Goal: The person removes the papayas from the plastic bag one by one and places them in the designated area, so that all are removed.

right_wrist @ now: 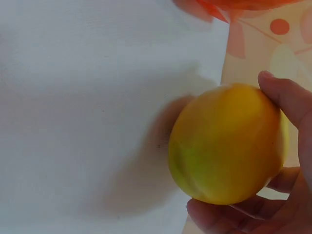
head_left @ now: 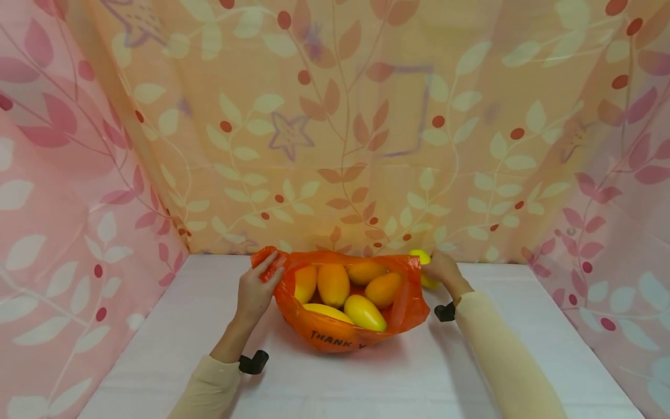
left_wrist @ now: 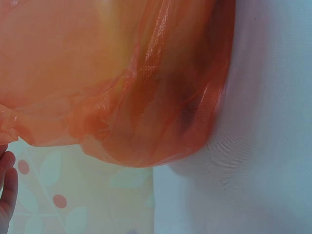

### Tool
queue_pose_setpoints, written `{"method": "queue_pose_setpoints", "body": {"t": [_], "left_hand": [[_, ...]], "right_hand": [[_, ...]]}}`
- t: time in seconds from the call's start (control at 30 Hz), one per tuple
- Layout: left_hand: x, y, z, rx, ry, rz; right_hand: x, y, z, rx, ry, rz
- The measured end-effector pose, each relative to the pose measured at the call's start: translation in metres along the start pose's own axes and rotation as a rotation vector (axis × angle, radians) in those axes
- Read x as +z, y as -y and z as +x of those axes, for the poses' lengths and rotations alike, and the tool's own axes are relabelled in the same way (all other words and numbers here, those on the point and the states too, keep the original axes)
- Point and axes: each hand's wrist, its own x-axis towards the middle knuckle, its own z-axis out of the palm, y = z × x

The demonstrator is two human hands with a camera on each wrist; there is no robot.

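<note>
An orange plastic bag (head_left: pixel 335 343) with black "THANK Y" lettering stands mouth-open on the table, holding several mangoes (head_left: pixel 333 285), some orange and some yellow. My left hand (head_left: pixel 253 297) grips the bag's left rim; in the left wrist view only its fingertips (left_wrist: pixel 9 183) show beside the orange plastic. Just past the bag's right side, my right hand (head_left: pixel 444 270) holds a yellow mango (right_wrist: pixel 224 146) between thumb and fingers. The right wrist view shows that mango above the table, apart from the bag. In the head view, my hand partly hides it.
A white cloth covers the table (head_left: pixel 497 349). Patterned fabric (head_left: pixel 340 128) hangs behind, close to the bag, with pink leaf-print cloth (head_left: pixel 63 233) on both sides. Each wrist carries a small black camera mount (head_left: pixel 253 362).
</note>
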Motion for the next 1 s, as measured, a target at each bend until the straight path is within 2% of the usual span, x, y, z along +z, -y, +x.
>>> {"method": "queue_pose_setpoints", "body": {"t": [0.23, 0.43, 0.63, 0.87, 1.0], "left_hand": [[0.000, -0.001, 0.000, -0.009, 0.007, -0.014], [0.000, -0.001, 0.001, -0.011, 0.011, -0.015], [0.000, -0.001, -0.001, -0.017, 0.012, -0.014], [-0.002, -0.004, 0.000, -0.019, 0.016, -0.025], [-0.002, -0.003, 0.000, -0.007, 0.016, -0.018]], "right_hand": [[0.005, -0.002, -0.004, 0.050, -0.023, 0.026], [0.011, -0.004, -0.006, 0.056, -0.066, 0.054], [0.015, -0.005, -0.005, 0.049, -0.110, 0.032], [0.015, 0.000, -0.004, 0.108, -0.096, 0.061], [0.015, 0.002, -0.006, 0.106, -0.096, 0.059]]}}
